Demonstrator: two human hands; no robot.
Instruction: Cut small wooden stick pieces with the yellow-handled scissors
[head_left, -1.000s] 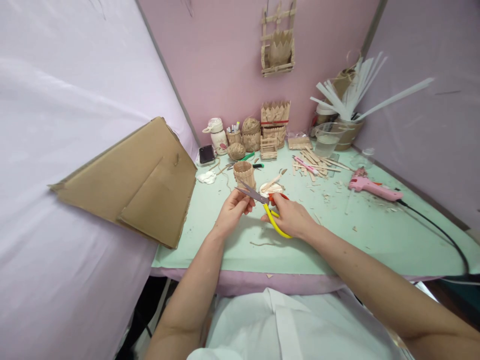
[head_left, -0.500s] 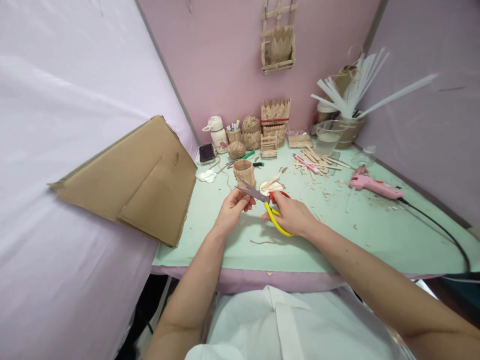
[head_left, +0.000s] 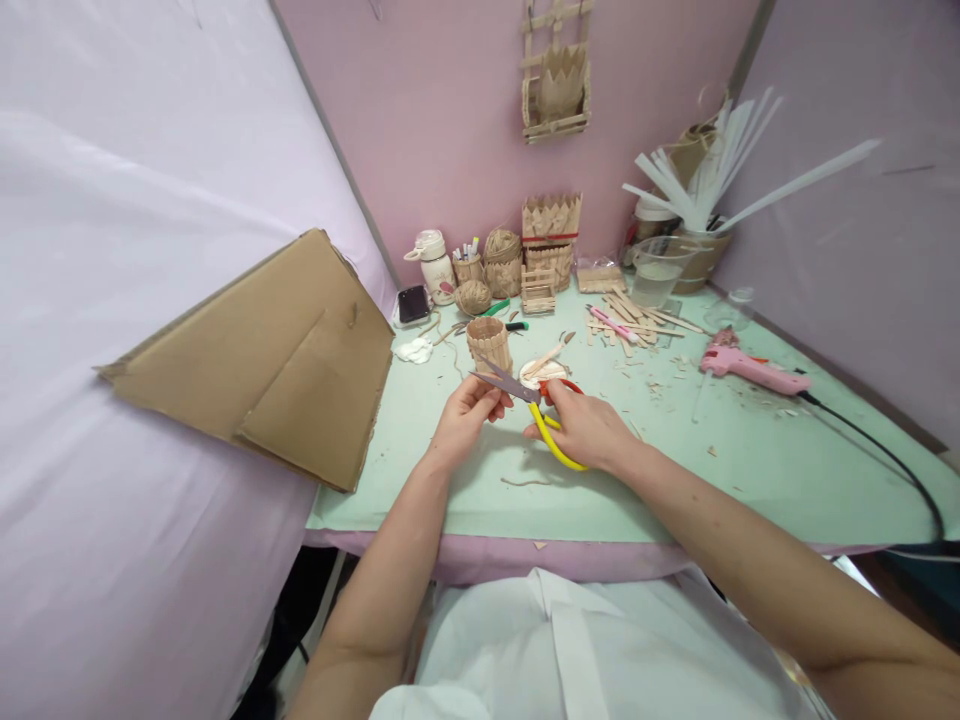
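Observation:
My right hand (head_left: 589,428) grips a pair of scissors (head_left: 559,452) with one yellow and one red handle. Their grey blades stand partly apart and point left, over the fingers of my left hand (head_left: 472,408). Those left fingers are pinched together; what lies between them is too small to make out. Just behind the blades stands a small round cup made of wooden sticks (head_left: 489,342). A pale round piece with a stick across it (head_left: 541,372) lies behind my right hand. On the table in front of both hands is a short bit of twine (head_left: 529,483).
A pink glue gun (head_left: 754,368) lies at the right, its black cord running off the table's edge. Loose wooden sticks (head_left: 637,322), a clear water cup (head_left: 656,280) and a twine ball (head_left: 474,297) stand behind. Folded cardboard (head_left: 277,370) leans at the left.

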